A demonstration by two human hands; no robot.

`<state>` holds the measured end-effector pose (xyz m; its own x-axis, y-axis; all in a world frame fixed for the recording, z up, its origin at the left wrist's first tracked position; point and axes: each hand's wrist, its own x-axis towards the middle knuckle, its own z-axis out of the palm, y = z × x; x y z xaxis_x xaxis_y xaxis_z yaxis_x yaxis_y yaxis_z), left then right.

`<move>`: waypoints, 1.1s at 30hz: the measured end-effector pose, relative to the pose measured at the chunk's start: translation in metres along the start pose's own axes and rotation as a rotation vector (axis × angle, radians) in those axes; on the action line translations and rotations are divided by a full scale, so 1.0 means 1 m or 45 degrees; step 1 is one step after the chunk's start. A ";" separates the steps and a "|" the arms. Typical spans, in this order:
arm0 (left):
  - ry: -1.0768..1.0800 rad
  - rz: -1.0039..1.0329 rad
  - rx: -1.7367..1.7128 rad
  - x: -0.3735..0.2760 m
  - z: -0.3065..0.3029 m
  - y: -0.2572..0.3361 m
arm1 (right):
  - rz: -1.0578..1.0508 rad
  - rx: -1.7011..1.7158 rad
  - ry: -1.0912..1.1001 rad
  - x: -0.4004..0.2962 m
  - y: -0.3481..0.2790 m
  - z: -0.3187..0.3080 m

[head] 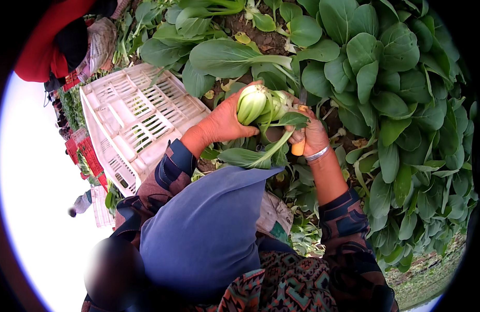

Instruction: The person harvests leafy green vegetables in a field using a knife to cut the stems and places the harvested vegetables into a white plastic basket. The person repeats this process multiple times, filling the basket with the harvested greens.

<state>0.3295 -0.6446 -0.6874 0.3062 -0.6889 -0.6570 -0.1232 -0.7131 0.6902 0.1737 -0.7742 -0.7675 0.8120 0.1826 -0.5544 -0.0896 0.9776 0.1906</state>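
My left hand (224,121) is closed around a bok choy head (252,104), whose pale base faces up. Beside it is a second bok choy base (279,105), close to my right hand (312,132). That hand grips a knife by its orange handle (298,148), and the dark blade (303,91) points away from me. A detached leaf with a pale stalk (277,150) hangs below the right fingers. How far each hand bears the second base is hard to tell.
Left of my hands a white slatted plastic crate (142,117) lies tilted. Growing bok choy (392,97) fills the right side. Cut leaves (224,58) lie on the soil ahead. At the upper left is a person in red (43,43); red crates (90,152) stand farther off.
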 end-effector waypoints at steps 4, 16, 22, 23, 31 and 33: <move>0.007 -0.159 -0.113 -0.001 0.003 -0.011 | 0.005 -0.141 -0.112 0.001 -0.002 -0.002; 0.231 -0.171 0.459 -0.028 -0.051 0.012 | -0.244 -1.163 0.185 -0.034 -0.039 0.024; 0.186 0.226 0.855 -0.028 -0.030 0.030 | -0.529 -1.353 0.231 -0.026 -0.021 0.053; 0.135 0.259 0.989 -0.026 -0.028 0.036 | -0.504 -1.317 0.240 -0.021 -0.019 0.057; 0.156 0.313 1.002 -0.021 -0.009 0.039 | -0.519 -1.214 0.079 0.013 -0.014 0.054; 0.186 0.240 0.942 -0.023 -0.011 0.036 | -0.529 -0.998 0.187 0.013 -0.014 0.058</move>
<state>0.3284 -0.6530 -0.6439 0.3322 -0.8198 -0.4664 -0.7681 -0.5222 0.3707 0.2192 -0.7920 -0.7306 0.7897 -0.2428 -0.5633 -0.2163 0.7491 -0.6261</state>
